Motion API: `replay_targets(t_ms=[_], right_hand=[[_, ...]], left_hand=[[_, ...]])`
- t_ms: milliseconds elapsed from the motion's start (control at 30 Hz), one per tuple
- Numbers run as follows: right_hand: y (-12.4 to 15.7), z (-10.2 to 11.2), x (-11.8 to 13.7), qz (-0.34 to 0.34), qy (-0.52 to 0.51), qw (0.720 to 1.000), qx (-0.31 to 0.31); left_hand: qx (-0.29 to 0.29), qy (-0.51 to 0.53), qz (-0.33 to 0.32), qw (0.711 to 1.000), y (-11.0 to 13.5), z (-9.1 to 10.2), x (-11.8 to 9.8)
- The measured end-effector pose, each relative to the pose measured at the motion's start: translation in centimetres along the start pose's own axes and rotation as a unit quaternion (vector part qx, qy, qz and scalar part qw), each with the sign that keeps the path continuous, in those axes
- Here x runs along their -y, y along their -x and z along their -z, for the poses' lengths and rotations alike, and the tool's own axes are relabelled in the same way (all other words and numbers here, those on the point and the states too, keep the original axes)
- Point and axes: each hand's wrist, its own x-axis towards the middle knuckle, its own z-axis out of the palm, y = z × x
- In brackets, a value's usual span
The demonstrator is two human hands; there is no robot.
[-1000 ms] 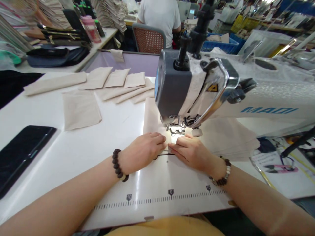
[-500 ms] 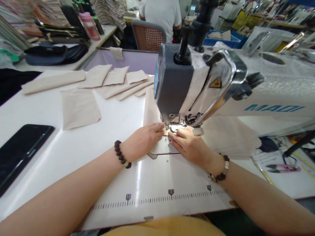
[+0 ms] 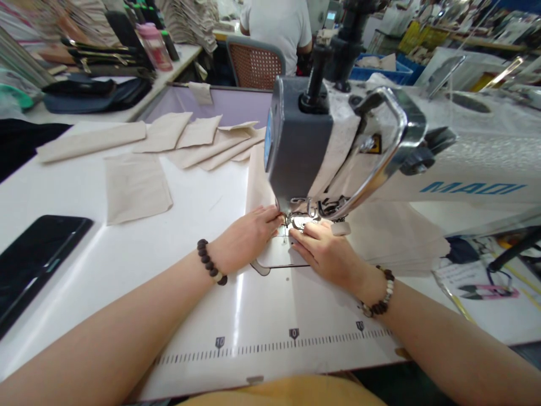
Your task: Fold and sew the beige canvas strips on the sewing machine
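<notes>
My left hand (image 3: 247,238) and my right hand (image 3: 321,254) lie on either side of the presser foot (image 3: 301,221) of a white MAQI sewing machine (image 3: 298,144). The fingertips of both hands press down on beige cloth at the foot. A strip of that cloth (image 3: 257,183) runs away from my left fingers, past the machine head. The needle and the cloth directly beneath the foot are hidden. A stack of beige cloth pieces (image 3: 395,237) lies to the right of the machine.
Several beige cloth pieces (image 3: 135,189) lie on the white table (image 3: 177,237) to the left. A black phone (image 3: 36,262) rests near its left edge, and pink thread snips (image 3: 486,291) sit at the right. A seated person (image 3: 274,22) works beyond the table.
Both hands have moved forward, closer to the presser foot, with the left hand moving most. The view has tilted slightly.
</notes>
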Motion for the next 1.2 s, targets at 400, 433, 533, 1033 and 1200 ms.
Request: replay_targets(t_ms=[400,433,533,1033,1200], right_hand=[[-0.1,0.1,-0.2,0.011,-0.009,1.000,0.002],[0.0,0.0,-0.2,0.016,-0.011,1.000,0.000],[0.2,0.0,-0.4,0.017,-0.007,1.000,0.003],[0.5,0.6,-0.7,0.065,-0.049,0.997,0.006],[1.2,1.0,-0.7,0.164,-0.062,0.984,0.009]], left_hand=[[0.091,-0.057,0.062,0.992,0.3,1.3,-1.5],[0.106,-0.068,0.070,0.990,0.4,1.5,-2.1],[0.123,-0.078,0.073,0.987,0.9,1.7,-3.3],[0.118,-0.074,-0.026,0.990,1.1,1.6,-4.1],[0.165,0.013,-0.045,0.985,1.6,1.8,-4.0]])
